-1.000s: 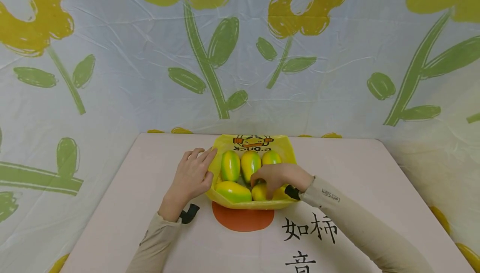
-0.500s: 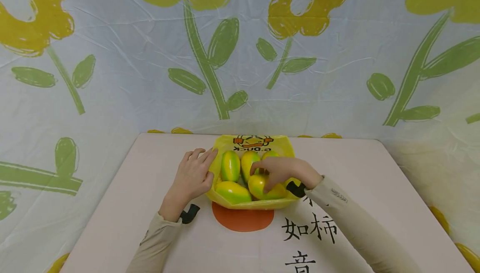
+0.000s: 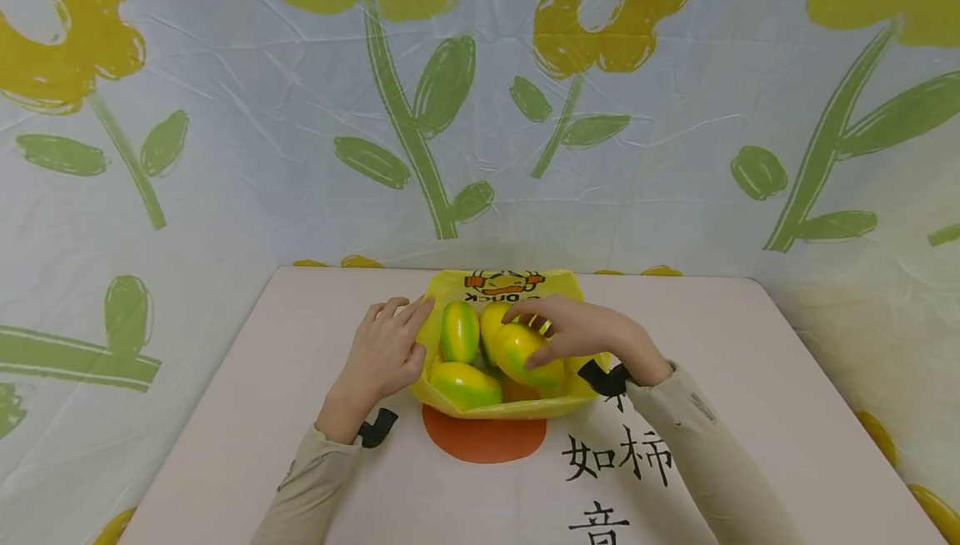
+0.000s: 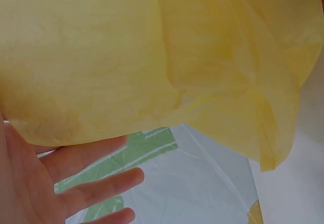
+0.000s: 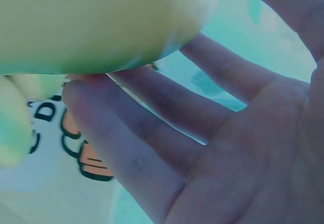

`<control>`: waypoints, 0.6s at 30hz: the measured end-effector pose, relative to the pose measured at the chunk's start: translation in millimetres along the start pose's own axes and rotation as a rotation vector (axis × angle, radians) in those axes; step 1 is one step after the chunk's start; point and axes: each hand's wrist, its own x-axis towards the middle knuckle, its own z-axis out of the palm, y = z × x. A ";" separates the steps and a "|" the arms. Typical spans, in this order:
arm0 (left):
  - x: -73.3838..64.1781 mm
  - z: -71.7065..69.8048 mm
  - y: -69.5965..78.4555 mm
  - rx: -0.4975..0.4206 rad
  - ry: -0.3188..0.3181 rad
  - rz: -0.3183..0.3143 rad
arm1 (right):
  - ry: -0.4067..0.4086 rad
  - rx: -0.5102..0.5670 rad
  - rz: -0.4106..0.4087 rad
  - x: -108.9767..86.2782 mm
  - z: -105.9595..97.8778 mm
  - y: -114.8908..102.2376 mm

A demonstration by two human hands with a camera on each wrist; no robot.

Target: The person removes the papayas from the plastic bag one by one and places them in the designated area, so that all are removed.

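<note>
My right hand [image 3: 592,330] grips a yellow-green mango [image 3: 521,353], thumb on its near side and fingers at the far side. That mango is raised over the front right of a yellow plastic bag [image 3: 442,278], spread into a tray shape with a duck print at its back. In the right wrist view the fingers reach under the mango [image 5: 101,26]. Other mangoes lie in the bag: one upright at back left [image 3: 460,332], one lengthwise at front left [image 3: 465,385], more partly hidden behind the right hand. My left hand [image 3: 386,345] rests, fingers extended, against the bag's left side.
The bag sits on a pale pink table [image 3: 300,320] printed with a red disc [image 3: 487,437] and black characters [image 3: 618,453]. A flower-patterned cloth [image 3: 480,128] hangs behind and at both sides. Black straps [image 3: 378,427] show at the wrists.
The right hand has lifted the front-right mango up from the bag's floor and tilted it, uncovering the bag bottom beneath. The left hand stays where it was.
</note>
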 end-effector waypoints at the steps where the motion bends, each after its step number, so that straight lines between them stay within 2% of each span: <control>1: -0.1 0.0 0.1 0.000 -0.001 0.000 | 0.016 0.014 -0.003 -2.7 -1.0 -1.2; 7: 0.0 -0.5 0.7 0.001 0.002 0.003 | 0.120 0.086 -0.061 -18.2 -6.4 -3.0; 18: -0.1 -0.3 0.7 0.002 -0.013 0.000 | 0.373 0.159 -0.202 -48.4 -4.5 7.6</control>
